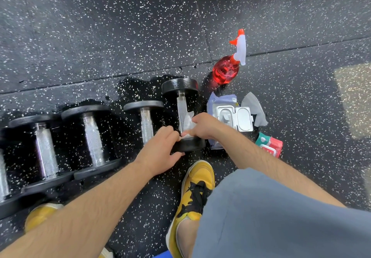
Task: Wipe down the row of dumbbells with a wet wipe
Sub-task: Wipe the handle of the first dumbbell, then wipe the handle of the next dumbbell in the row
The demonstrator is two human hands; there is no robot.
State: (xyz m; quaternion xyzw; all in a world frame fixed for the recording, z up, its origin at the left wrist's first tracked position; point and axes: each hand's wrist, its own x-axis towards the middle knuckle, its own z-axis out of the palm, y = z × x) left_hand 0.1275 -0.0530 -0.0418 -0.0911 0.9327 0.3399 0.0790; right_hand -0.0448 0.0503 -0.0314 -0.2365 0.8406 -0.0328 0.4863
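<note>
Several black dumbbells with knurled steel handles lie in a row on the speckled rubber floor. The rightmost dumbbell has its near head under my hands. My right hand pinches a white wet wipe against the lower end of that dumbbell's handle. My left hand grips the near black head of the same dumbbell from the left. The neighbouring dumbbell lies just left of it, its near end hidden behind my left hand. Two larger dumbbells lie further left.
An open wet-wipe pack lies right of the dumbbell, with a grey cloth beside it and a red-and-green wipe pack nearer me. A red spray bottle lies behind them. The floor around the dumbbells looks wet. My yellow shoes stand close by.
</note>
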